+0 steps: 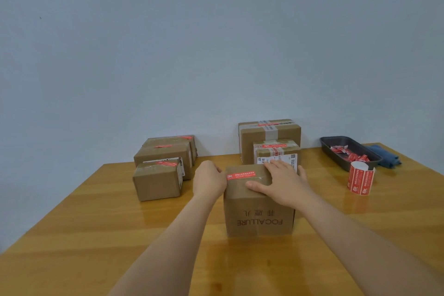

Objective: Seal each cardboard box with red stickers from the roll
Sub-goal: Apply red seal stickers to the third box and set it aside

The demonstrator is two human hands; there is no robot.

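Observation:
A cardboard box printed FOCALLURE (259, 214) stands at the middle of the wooden table (96, 223). A red sticker (241, 175) lies across its top seam. My left hand (209, 180) grips the box's left side. My right hand (281, 182) lies flat on its top, fingers spread, just right of the sticker. The sticker roll (360, 178) stands upright on the table to the right, apart from both hands.
Three stickered boxes (163, 166) are grouped at the back left. Two more boxes (271, 144) stand behind the FOCALLURE box against the wall. A dark tray (331, 146) with red scraps and a blue cloth (384, 154) sit at the back right.

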